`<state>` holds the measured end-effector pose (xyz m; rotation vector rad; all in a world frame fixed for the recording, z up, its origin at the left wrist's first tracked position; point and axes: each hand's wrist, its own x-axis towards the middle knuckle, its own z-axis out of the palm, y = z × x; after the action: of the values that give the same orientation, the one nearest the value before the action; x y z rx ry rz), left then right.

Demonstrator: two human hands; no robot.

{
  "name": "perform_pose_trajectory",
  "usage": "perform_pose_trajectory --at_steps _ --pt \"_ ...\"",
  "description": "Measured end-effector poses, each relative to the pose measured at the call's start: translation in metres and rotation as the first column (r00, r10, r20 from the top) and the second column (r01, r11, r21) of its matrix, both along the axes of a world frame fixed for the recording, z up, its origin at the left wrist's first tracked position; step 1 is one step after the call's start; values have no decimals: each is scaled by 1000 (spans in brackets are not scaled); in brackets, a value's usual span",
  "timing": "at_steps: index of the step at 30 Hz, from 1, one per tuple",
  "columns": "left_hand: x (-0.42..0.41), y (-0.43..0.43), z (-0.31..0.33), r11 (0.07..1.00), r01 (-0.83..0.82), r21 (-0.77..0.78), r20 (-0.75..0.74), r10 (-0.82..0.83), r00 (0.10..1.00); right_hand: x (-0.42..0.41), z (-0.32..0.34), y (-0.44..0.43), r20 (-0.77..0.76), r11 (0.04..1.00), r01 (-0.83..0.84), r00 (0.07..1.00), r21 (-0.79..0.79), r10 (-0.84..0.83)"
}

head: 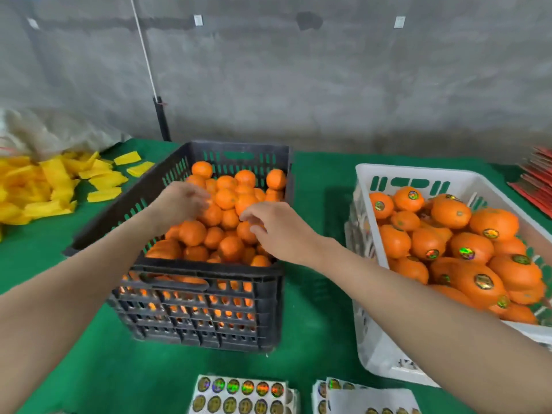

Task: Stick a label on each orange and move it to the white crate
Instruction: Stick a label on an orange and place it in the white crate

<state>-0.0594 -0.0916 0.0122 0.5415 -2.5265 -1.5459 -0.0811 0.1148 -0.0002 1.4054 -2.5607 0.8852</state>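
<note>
Head view: left hand (182,198) blurred, grip unclear; right hand (270,227) curled, contents unclear. Risk: nudged oranges (230,246) may roll from black crate (209,268).

— Left side?
— Bare left forearm (89,264) stretched forward and rightward. Bare left grip (182,201) palm down, fingers (200,195) blurred and loosely bent. Closed round anything or not: cannot tell.
— Right side?
— Bare right forearm (418,294) reaching in from the lower right, angled leftward. Bare right grip (276,230) back upward, fingers (257,232) curled downward, thumb and forefinger close together. Holding or not: unclear.
— Touching each other?
— Near, yet apart; left slightly farther forward.
</note>
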Motion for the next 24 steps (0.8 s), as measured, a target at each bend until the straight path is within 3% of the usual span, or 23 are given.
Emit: perform_pose_trajectory --at_steps 1,2,3,4,6,10,12,14,16,18,19,21,23,24 --pt "-11 -14 -8 949 98 -301 146 -56 988 -6 -3 -9 49 1000 6 999 9 -7" --pt "-20 -26 -15 784 266 -561 320 -90 943 -11 -6 -16 81 1000 14 997 17 -15" --pt "-30 -35 -22 558 438 -705 475 -87 876 -15 -10 -20 98 999 23 995 28 -25" --pt "-39 -44 -30 392 580 -714 604 -74 794 -17 -14 -24 109 999 31 993 40 -35" --pt "-53 -54 -46 230 716 -659 724 -65 687 -21 -21 -26 131 996 47 990 70 -55" --pt "-73 -62 -70 94 764 -638 766 -22 642 -23 -25 -24 153 993 98 982 61 -106" --pt "-76 -64 -77 47 766 -641 766 -20 642 -18 -21 -23 133 994 105 986 -33 -100" --pt "-74 -64 -75 88 731 -676 731 -44 681 -10 -18 -16 124 968 135 986 -211 -110" --pt "-71 -63 -64 248 575 -780 580 -60 812 0 -20 2 128 908 201 978 -367 -165" --pt "-66 -62 -49 525 263 -809 296 -22 955 13 -32 29 172 847 289 956 -445 -236" --pt "-62 -58 -40 696 89 -712 150 28 988 21 -43 45 213 824 344 938 -451 -275" --pt "-51 -42 -18 904 -132 -408 -60 118 991 38 -69 75 301 848 430 890 -309 -342" --pt "-38 -16 4 995 -97 -35 -199 88 976 54 -100 101 403 932 353 844 79 -354" --pt "-29 0 14 991 -18 133 -256 52 965 60 -117 112 442 917 236 820 321 -365"
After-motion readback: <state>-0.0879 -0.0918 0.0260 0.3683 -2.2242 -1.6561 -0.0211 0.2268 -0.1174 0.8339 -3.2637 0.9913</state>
